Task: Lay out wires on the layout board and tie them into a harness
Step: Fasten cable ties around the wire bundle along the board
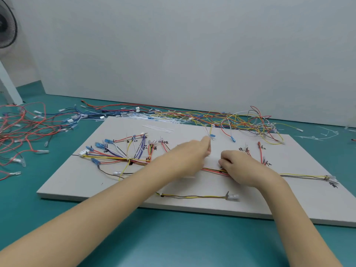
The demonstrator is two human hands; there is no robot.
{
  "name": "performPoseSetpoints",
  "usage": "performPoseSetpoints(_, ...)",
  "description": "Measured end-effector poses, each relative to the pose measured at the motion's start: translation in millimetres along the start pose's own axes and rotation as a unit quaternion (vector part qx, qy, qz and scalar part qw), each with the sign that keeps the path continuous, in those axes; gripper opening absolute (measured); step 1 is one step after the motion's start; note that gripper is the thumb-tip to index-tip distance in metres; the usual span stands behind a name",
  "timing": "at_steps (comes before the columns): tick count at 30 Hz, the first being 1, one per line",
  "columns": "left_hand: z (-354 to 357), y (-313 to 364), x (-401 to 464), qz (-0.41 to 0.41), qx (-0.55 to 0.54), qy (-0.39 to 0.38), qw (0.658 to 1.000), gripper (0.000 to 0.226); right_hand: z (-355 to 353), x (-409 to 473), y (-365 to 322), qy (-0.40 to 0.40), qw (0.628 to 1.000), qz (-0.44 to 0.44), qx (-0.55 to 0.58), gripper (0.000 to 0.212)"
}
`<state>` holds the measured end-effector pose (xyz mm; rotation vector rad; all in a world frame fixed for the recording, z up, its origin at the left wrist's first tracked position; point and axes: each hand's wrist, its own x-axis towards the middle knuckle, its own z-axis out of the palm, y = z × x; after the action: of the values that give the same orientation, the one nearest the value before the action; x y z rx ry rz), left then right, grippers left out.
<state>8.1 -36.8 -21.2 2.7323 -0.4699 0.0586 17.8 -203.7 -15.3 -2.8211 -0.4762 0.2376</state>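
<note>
My left hand (pixel 194 151) is over the middle of the flat white layout board (pixel 81 182). Its fingers are curled and seem to pinch something thin and white, maybe a tie end or a wire; I cannot tell which. My right hand (pixel 238 168) sits just beside it, fingers curled down on the bunch of red, yellow and white wires (pixel 212 169) that runs across the board. I think I am tying the bunch here.

The wires are light, thin and bendy. They flop and slide if I let go, so I should hold the bunch close to the spot I tie, not by the ends. The little plastic plugs look easy to crack, so I would not tug on them.

On the left of the board, a fan of blue, purple and yellow wires (pixel 123 151) is already gathered at one knot. Clear thin zip ties (pixel 158 128) lie near the far edge. A messy pile of loose coloured wires (pixel 221 118) lies on the green table (pixel 173 237) behind the board.
</note>
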Motion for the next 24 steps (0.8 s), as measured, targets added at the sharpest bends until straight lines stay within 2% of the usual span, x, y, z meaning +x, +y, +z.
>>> performPoseSetpoints(2, 6.5, -0.8, -7.8, 0.014, 0.032, 0.022, 0.999, 0.004, -0.4, -0.3, 0.9, 0.004, 1.0, -0.009, 0.005, 0.031)
performPoseSetpoints(4, 10.2, -4.1, -13.8, 0.017, 0.019, 0.036, 0.999, 0.003, 0.6, -0.8, 1.6, 0.009, 1.0, -0.015, 0.006, 0.03)
performPoseSetpoints(9, 11.9, -7.5, -19.5, 0.016, 0.023, 0.032, 0.999, 0.008, 2.3, -0.4, 2.7, 0.022, 0.999, -0.021, 0.013, 0.03)
performPoseSetpoints(14, 13.2, -8.9, -21.7, 0.008, -0.021, 0.023, 0.999, 0.007, 3.1, -0.2, 1.2, 0.036, 0.999, -0.016, 0.033, 0.026)
performPoseSetpoints(24, 13.3, -16.9, -29.7, 0.004, -0.036, 0.06, 0.998, 0.008, 11.0, -0.2, -9.4, 0.069, 0.995, -0.023, 0.064, 0.024)
